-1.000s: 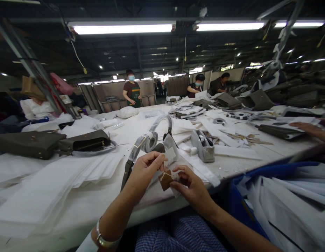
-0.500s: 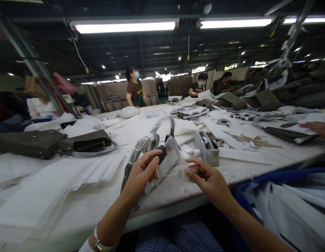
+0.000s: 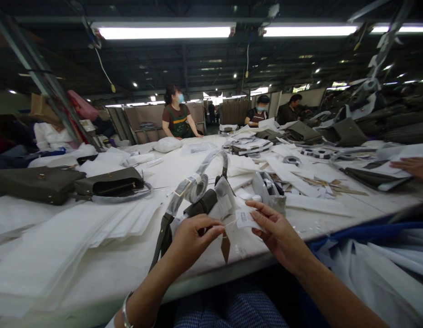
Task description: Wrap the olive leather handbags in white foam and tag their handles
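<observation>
My right hand [image 3: 271,228] pinches a small white printed tag [image 3: 245,218] over the table's near edge. A thin string runs from that tag to my left hand [image 3: 197,239], whose thumb and fingertips are closed on it. Below the left fingertips dangles a brown tag [image 3: 225,246]. Just behind my hands rests a dark olive handbag [image 3: 202,203], partly hidden by my left hand and white wrapping. Its strap [image 3: 218,157] arches up, sheathed in clear plastic, with a gold-coloured buckle [image 3: 183,187] on the left side.
A tape dispenser [image 3: 266,187] stands right of the handbag. White sheets [image 3: 78,241] and two olive bags [image 3: 109,183] lie left. A blue-edged bin [image 3: 375,269] of plastic sheets sits right. Another person's hand [image 3: 412,166] touches a bag at far right; a person [image 3: 179,118] stands across the table.
My left hand has moved from the handbag onto the string, and the brown tag now hangs in sight. The white tag is turned up to face me. The person across has leaned onto the table.
</observation>
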Available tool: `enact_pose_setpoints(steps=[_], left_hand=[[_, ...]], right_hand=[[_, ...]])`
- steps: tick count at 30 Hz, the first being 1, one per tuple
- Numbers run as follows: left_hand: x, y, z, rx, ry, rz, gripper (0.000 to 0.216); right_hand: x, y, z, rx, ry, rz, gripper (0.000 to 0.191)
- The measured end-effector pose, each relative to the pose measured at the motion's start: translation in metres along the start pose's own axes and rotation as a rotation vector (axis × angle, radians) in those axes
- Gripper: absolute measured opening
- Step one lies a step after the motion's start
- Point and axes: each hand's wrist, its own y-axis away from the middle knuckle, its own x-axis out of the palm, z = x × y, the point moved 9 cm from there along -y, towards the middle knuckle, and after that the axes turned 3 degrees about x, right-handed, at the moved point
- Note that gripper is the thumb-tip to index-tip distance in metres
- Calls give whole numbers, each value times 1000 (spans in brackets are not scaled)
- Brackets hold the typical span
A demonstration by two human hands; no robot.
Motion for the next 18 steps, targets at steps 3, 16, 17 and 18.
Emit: enact_pose_setpoints(steps=[3, 16, 17, 18], left_hand=[[3, 1, 2, 5, -27, 15, 14], [-23, 5, 3, -23, 229, -139, 21], [-21, 6, 6, -72, 271, -116, 24], [-18, 7, 8, -119, 316, -98, 27]], right_hand=[[-1, 1, -3, 12, -8, -6, 39], [7, 14, 33, -535, 708, -20, 18], [11, 20, 38, -616, 772, -22, 12], [17, 26, 42, -689, 817, -22, 9]])
